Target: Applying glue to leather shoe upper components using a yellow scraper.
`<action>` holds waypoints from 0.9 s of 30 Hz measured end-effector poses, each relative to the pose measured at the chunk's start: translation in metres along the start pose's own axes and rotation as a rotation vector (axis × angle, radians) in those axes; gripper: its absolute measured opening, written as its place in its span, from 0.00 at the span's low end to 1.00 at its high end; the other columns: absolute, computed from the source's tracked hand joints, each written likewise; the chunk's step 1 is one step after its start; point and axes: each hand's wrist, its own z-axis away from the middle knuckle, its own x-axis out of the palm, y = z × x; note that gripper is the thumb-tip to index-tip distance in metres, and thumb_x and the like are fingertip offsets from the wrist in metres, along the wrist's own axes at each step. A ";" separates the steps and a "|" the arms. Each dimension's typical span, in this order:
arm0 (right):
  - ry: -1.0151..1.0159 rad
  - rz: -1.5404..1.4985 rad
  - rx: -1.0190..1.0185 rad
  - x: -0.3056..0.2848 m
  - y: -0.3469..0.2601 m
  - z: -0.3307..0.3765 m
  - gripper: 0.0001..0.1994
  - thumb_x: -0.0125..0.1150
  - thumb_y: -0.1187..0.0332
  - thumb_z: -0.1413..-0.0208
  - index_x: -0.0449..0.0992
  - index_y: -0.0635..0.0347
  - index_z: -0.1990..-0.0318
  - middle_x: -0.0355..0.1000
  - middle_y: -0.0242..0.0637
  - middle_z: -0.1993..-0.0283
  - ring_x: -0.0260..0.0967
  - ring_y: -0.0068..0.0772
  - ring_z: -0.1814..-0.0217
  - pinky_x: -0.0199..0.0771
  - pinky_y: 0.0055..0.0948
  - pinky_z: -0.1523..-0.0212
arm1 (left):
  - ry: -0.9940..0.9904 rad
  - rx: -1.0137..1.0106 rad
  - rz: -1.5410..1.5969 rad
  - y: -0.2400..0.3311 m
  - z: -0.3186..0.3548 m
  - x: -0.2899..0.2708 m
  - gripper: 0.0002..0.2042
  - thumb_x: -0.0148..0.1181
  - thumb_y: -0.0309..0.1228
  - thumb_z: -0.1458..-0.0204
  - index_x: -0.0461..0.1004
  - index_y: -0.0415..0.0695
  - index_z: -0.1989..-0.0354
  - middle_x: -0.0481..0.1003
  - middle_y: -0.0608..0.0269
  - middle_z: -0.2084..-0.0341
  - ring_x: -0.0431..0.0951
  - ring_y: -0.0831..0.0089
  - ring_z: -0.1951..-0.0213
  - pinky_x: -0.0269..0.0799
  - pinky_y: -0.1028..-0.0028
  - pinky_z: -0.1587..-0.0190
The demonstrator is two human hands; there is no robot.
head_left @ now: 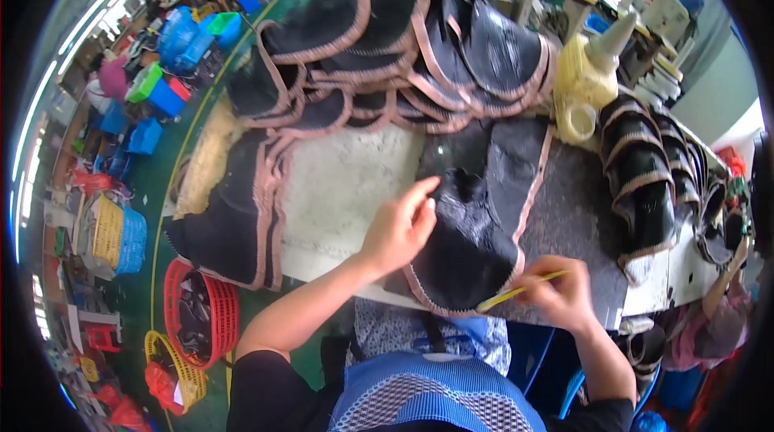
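A black shoe-upper-like leather piece (462,262) with a pale pinkish stitched rim lies at the front edge of the table, its upper part shiny and creased. My left hand (401,230) has its thumb and fingers closed at the piece's upper left edge. At the lower right rim, my right hand (562,292) grips a thin yellow stick-like tool (514,293). The tool's tip rests at or just over the rim; its exact kind cannot be made out. Another black piece (516,162) with the same rim lies just behind.
Overlapping black pieces (343,20) line the table's far side, with more stacked left (230,214). A yellowish container (582,85) with a grey cone stands back right beside rows of curved black pieces (645,190). Red (230,319) and yellow baskets (189,384) stand on the floor.
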 end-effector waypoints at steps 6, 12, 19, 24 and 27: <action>0.682 -0.633 -0.375 -0.090 0.012 0.027 0.14 0.55 0.59 0.32 0.75 0.63 0.61 0.76 0.37 0.65 0.74 0.23 0.72 0.76 0.18 0.67 | 0.010 0.426 0.185 0.123 -0.119 -0.054 0.13 0.55 0.26 0.39 0.75 0.32 0.50 0.79 0.62 0.74 0.76 0.80 0.70 0.72 0.74 0.67; 0.753 -0.794 -0.365 -0.099 0.038 0.030 0.14 0.60 0.57 0.34 0.76 0.61 0.58 0.75 0.35 0.64 0.74 0.21 0.72 0.79 0.18 0.67 | 0.285 0.619 0.402 0.277 -0.290 -0.162 0.11 0.47 0.20 0.48 0.79 0.35 0.72 0.77 0.58 0.76 0.77 0.68 0.75 0.74 0.65 0.71; 0.893 -0.756 -0.283 -0.102 0.058 0.033 0.16 0.63 0.55 0.37 0.75 0.60 0.57 0.75 0.36 0.66 0.73 0.19 0.72 0.79 0.17 0.70 | 0.691 0.617 0.392 0.178 -0.341 -0.205 0.05 0.52 0.23 0.51 0.75 0.36 0.73 0.76 0.63 0.79 0.74 0.76 0.73 0.70 0.69 0.70; 0.804 -0.713 -0.277 -0.094 0.048 0.018 0.15 0.63 0.56 0.36 0.75 0.60 0.58 0.75 0.35 0.66 0.73 0.20 0.73 0.77 0.16 0.71 | 0.881 0.214 -0.174 0.015 -0.283 -0.169 0.11 0.57 0.31 0.45 0.77 0.38 0.59 0.80 0.43 0.63 0.81 0.47 0.57 0.75 0.56 0.53; 0.745 -0.643 -0.271 -0.099 0.056 0.012 0.15 0.62 0.56 0.36 0.75 0.60 0.57 0.75 0.33 0.65 0.72 0.20 0.73 0.74 0.17 0.71 | 0.646 0.480 -0.327 -0.005 -0.201 -0.184 0.13 0.57 0.26 0.40 0.72 0.41 0.47 0.77 0.54 0.56 0.80 0.61 0.57 0.78 0.66 0.54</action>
